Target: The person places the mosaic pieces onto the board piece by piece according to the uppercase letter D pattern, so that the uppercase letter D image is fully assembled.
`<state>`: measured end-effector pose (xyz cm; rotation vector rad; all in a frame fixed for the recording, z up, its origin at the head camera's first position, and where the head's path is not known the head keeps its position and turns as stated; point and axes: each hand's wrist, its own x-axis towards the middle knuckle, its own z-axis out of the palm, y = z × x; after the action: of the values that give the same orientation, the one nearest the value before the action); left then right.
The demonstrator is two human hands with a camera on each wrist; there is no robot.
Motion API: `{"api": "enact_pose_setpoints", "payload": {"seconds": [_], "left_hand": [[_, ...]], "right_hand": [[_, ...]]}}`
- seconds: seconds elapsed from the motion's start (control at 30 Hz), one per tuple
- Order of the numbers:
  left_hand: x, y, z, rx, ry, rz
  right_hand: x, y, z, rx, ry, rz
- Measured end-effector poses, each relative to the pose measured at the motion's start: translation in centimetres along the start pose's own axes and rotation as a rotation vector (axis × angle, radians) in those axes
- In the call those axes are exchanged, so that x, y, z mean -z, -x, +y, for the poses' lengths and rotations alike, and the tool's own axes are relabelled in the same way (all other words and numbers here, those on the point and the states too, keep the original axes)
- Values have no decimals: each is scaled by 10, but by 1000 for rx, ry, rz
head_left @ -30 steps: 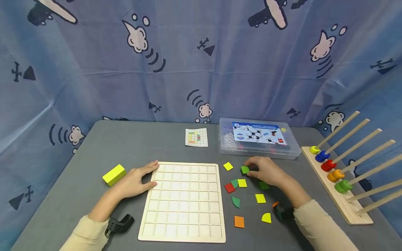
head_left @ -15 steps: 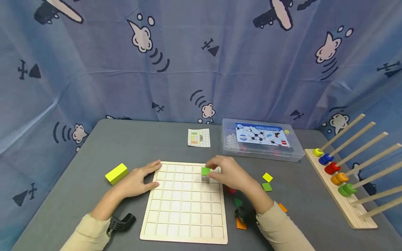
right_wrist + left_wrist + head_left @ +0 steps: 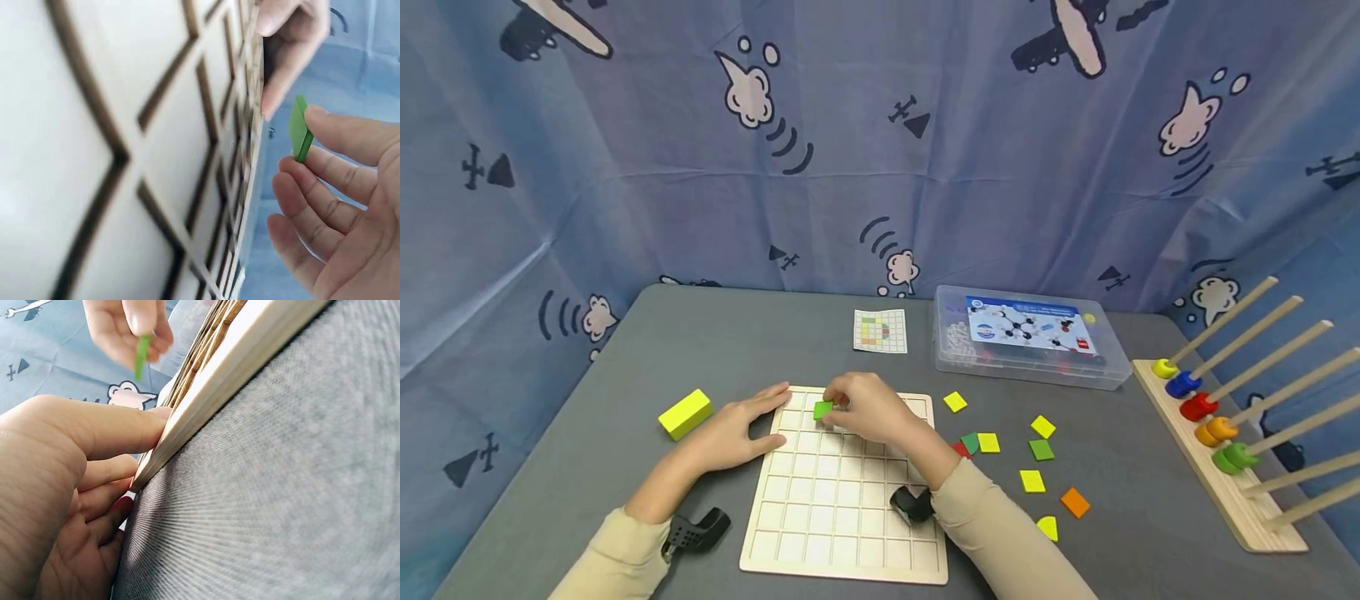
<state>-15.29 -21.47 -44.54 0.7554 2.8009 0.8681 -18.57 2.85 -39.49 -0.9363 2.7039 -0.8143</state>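
pinches a green tile (image 3: 823,410) between thumb and fingers of the right grip (image 3: 865,406), above the far rows of the board (image 3: 824,490), left of center. brought there within the last second from the loose tiles (image 3: 988,442) right of the board; judged as carried to the board but not yet seated, being held clear in the right wrist view. rests the left grip (image 3: 730,432), spread and unmoved, against the board's left edge. hides part of the board, and some of a red tile (image 3: 962,450) just right of it, beneath the right arm (image 3: 1000,529). cannot tell the exact cell under the green tile, nor read the small pattern on the card (image 3: 880,331) beyond the board.
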Motion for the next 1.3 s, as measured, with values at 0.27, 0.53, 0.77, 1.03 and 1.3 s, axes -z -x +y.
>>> {"api": "enact_pose_setpoints", "payload": {"seconds": [0.27, 0.53, 0.77, 1.03, 1.3], "left_hand": [[2, 0, 3, 10, 10, -7], [3, -1, 2, 13, 5, -3], [1, -1, 2, 18, -5, -8], [0, 0, 4, 19, -2, -7], [-2, 0, 2, -1, -8, 17]], "right_hand": [[-9, -13, -8, 10, 130, -109], [-12, -17, -11, 24, 213, -132], [-13, -16, -10, 26, 226, -161], [3, 3, 0, 9, 53, -100], [35, 48, 27, 5, -32, -20]]}}
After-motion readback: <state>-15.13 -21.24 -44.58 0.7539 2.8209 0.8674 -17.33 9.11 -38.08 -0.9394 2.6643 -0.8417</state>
